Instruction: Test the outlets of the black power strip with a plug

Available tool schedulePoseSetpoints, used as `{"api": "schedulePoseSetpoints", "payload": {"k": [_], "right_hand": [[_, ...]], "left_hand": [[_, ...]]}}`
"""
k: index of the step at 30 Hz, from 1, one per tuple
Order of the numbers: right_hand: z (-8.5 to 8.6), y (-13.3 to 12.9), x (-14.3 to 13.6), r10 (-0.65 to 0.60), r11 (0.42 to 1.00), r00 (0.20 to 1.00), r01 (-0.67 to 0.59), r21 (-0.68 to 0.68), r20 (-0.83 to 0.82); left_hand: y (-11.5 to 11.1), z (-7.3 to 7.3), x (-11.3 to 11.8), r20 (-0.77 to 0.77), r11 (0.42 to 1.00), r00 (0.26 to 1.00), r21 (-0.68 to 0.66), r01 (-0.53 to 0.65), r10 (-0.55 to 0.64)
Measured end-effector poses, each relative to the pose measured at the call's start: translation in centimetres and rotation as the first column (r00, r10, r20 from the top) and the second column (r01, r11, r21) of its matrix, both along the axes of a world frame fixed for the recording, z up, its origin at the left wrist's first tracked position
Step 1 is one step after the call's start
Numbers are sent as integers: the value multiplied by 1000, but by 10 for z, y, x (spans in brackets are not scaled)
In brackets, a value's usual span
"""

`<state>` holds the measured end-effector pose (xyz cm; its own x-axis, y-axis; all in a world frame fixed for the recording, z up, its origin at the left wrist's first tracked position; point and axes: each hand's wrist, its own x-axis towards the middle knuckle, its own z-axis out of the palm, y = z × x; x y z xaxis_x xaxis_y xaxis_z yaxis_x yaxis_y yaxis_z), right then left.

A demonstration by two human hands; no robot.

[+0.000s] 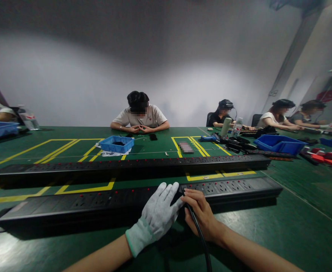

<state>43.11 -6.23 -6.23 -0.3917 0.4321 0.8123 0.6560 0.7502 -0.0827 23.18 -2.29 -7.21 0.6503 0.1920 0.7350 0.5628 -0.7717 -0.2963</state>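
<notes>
A long black power strip (pixel 117 198) with rows of sockets and small red parts lies across the green table in front of me. My left hand (pixel 159 211), in a pale grey glove with a green cuff, rests on it with fingers stretched out and the thumb towards my right hand. Bare and curled, my right hand (pixel 198 213) grips the end of a black cable (pixel 200 236) against the strip's top face. The cable's tip is mostly hidden by my fingers, so whether it is plugged into a socket I cannot tell. The cable hangs down towards me.
A second power strip (pixel 132 165) lies parallel behind. Beyond it stand a blue tray (pixel 117 148) on papers, a blurred flat item (pixel 185 147), and a blue bin (pixel 279 145) beside dark parts. A person (pixel 151 117) sits opposite; several others sit at both sides.
</notes>
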Motion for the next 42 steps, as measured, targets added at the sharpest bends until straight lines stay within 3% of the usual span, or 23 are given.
{"api": "schedulePoseSetpoints", "payload": {"k": [24, 37, 42], "right_hand": [[2, -1, 0, -8, 1000, 1000, 8, -1, 13], [1, -1, -1, -9, 1000, 1000, 9, -9, 6], [4, -2, -1, -7, 1000, 1000, 7, -4, 5]], "left_hand": [[1, -3, 2, 16, 999, 999, -4, -35, 35], [-2, 7, 1, 41, 999, 999, 42, -12, 10], [-1, 2, 2, 45, 1000, 999, 17, -12, 11]]}}
